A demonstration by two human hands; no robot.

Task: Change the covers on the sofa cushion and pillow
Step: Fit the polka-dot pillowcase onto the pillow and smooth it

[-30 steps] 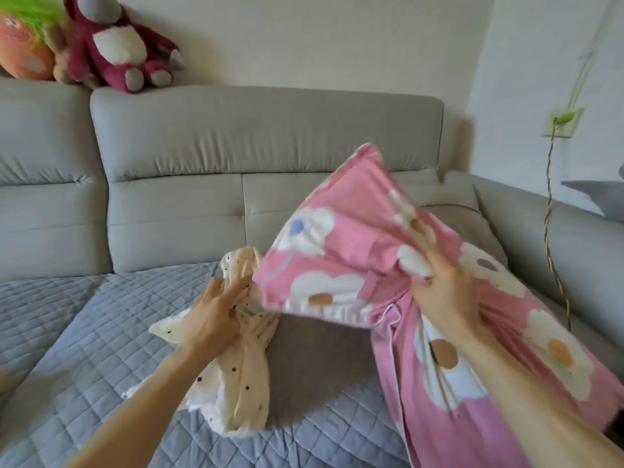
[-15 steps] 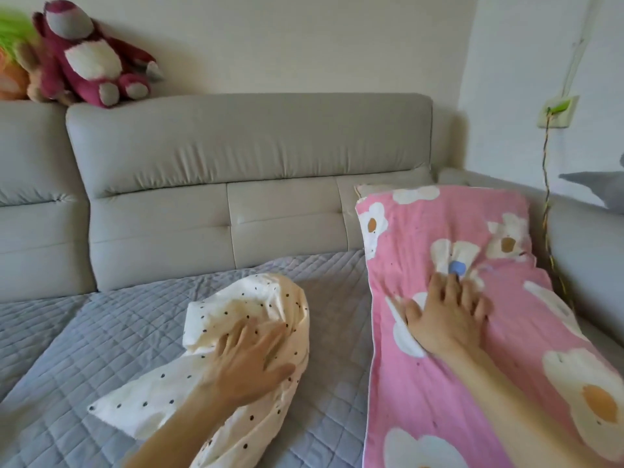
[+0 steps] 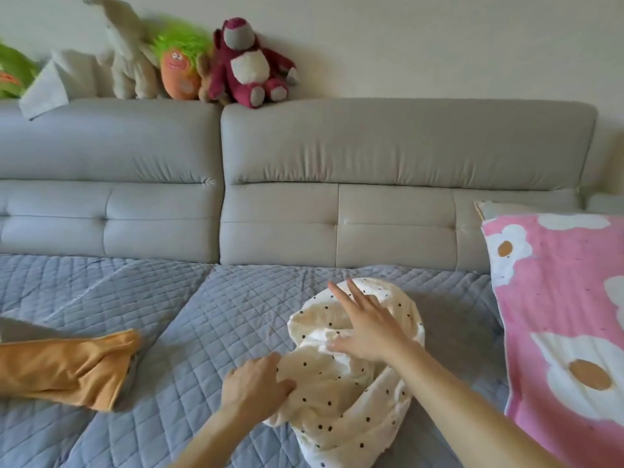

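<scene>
dotted cover (image 3: 351, 376) near front edge of sofa (image 3: 202, 315), judged light, limp; left hand (image 3: 256, 383) pinches its edge, right hand (image 3: 368, 327) spread flat on top; best gripped at open hem

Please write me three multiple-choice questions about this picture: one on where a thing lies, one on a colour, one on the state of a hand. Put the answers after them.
1. Where does the pink flowered pillow lie?
A. on top of the backrest
B. at the right end of the sofa seat
C. on the floor

2. What colour is the cloth at the left of the seat?
A. blue
B. black
C. orange

3. How is the right hand on the dotted cover?
A. flat, fingers straight
B. closed to a fist
C. holding a plush toy

Answers: 1 B, it lies on the seat at the view's right edge; 2 C, its folds are orange; 3 A, the palm lies on the cover, fingers extended.
</scene>
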